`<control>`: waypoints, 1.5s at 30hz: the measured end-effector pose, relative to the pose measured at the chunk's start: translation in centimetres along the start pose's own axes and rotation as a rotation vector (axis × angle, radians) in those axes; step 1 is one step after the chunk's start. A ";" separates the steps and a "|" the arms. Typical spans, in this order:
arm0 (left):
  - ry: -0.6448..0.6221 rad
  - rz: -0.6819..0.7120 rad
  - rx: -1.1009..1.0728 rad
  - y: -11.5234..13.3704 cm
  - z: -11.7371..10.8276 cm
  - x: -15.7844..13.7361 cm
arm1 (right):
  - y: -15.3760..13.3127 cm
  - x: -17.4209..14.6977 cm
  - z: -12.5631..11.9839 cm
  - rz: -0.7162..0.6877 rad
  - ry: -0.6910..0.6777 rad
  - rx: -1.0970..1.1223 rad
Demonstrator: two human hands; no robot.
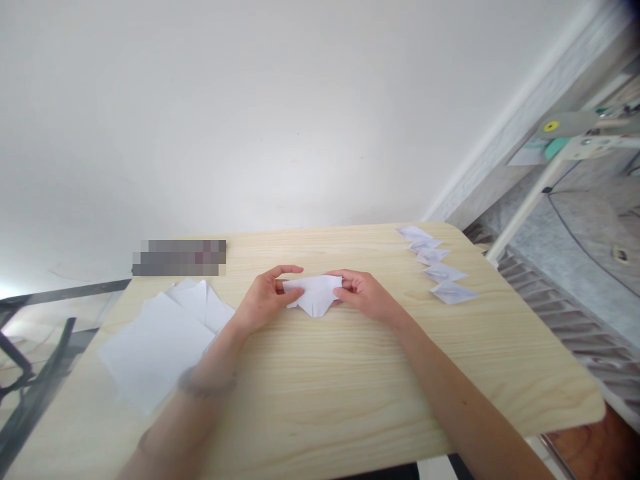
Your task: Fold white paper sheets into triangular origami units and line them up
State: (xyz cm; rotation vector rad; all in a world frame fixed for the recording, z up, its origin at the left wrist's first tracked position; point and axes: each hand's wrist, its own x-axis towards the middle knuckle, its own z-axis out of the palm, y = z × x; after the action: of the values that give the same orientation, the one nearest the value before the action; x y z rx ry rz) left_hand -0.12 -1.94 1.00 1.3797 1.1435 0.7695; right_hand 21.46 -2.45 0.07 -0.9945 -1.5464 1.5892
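A small folded sheet of white paper [315,293] is held just above the middle of the table, its lower edge coming to a blunt point with a short slit or crease. My left hand [267,295] pinches its left end between thumb and fingers, the index finger stretched out above it. On the other end, my right hand [359,292] grips the paper with the thumb in front and the fingers behind. The fingertips behind the paper are partly hidden.
Loose white sheets [155,340] lie on the left of the wooden table [320,393], partly under my left forearm. Several folded paper pieces [453,291] form a row at the right. A pixelated dark item [180,258] sits at the back left. Behind the table rises a white wall [300,120].
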 end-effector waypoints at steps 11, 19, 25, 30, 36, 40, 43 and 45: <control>-0.065 -0.019 0.038 0.0 -0.6 0.1 | -0.7 -0.3 -1.6 0.048 -0.212 0.112; -0.056 -0.042 0.051 0.0 -0.1 0.1 | -0.2 -0.2 -0.2 0.071 -0.020 -0.112; -0.265 -0.031 -0.072 -0.4 -1.3 -0.1 | 0.1 -0.2 -1.0 0.045 -0.079 -0.021; -0.299 -0.004 -0.117 0.1 -1.4 -0.3 | 0.2 -0.1 -0.8 0.020 -0.046 -0.016; -0.087 0.029 -0.072 -0.4 -0.4 0.1 | 0.3 -0.2 0.4 -0.004 0.058 -0.069; -0.010 0.058 -0.035 -0.5 -0.1 0.3 | 0.4 -0.2 0.5 -0.029 0.198 -0.262; 0.000 0.070 -0.009 -0.5 -0.1 0.2 | 0.4 -0.1 0.4 -0.055 0.247 -0.371; 0.007 0.072 0.007 -0.4 0.1 0.2 | 0.4 -0.1 0.4 -0.066 0.224 -0.383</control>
State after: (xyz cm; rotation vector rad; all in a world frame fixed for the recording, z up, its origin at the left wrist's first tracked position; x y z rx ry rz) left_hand -0.07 -1.81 0.55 1.4312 1.1080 0.8234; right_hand 21.17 -2.73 -0.35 -1.2637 -1.7373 1.1134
